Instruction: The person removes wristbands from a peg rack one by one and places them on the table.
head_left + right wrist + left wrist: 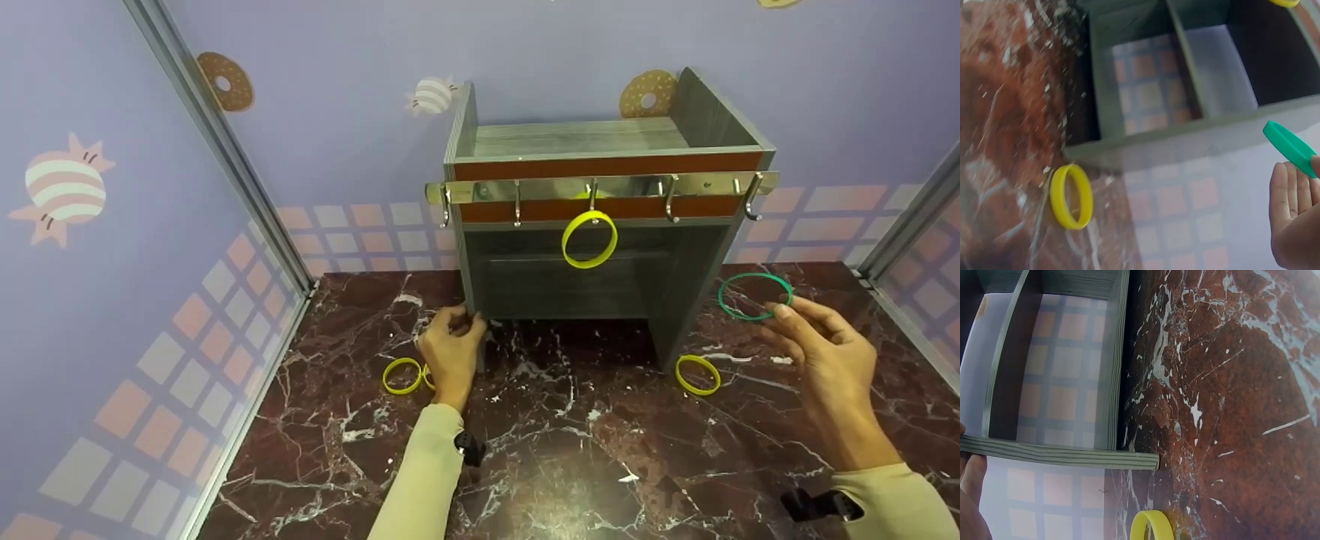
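Observation:
My left hand (450, 349) pinches the front edge of the left side panel (1072, 455) of a grey wooden shelf, thumb and fingers on either side of it. Off to the right of the shelf, my right hand (836, 367) holds a thin green wristband (1289, 147) between thumb and fingertips, raised above the table. A yellow wristband (590, 265) hangs from the middle hook of the metal hook rail (630, 187) across the shelf's front. Another yellow wristband (401, 392) lies by my left wrist, with one more partly hidden behind that wrist.
On the dark red marbled table (540, 457), a yellow wristband (1057, 197) rests beside the shelf's right foot. Purple printed wall panels (337, 112) stand behind and at both sides. The shelf's open top tray (577, 137) has raised side walls.

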